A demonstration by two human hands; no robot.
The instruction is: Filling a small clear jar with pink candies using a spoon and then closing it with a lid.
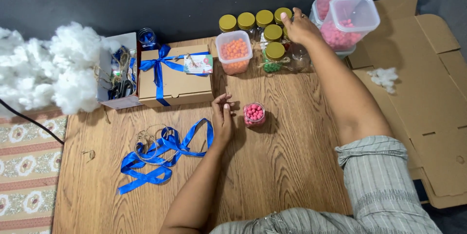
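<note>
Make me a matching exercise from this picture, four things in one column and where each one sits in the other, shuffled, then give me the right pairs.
Things:
1. open jar
2. loose ribbon
3. stuffing
4. gold-lidded jars

Places:
A. far left, beside the box of scissors
B. at the back, under the right hand
C. just right of the left hand
D. on the table, in front of the gift box

Pairs: 1-C, 2-D, 3-A, 4-B
</note>
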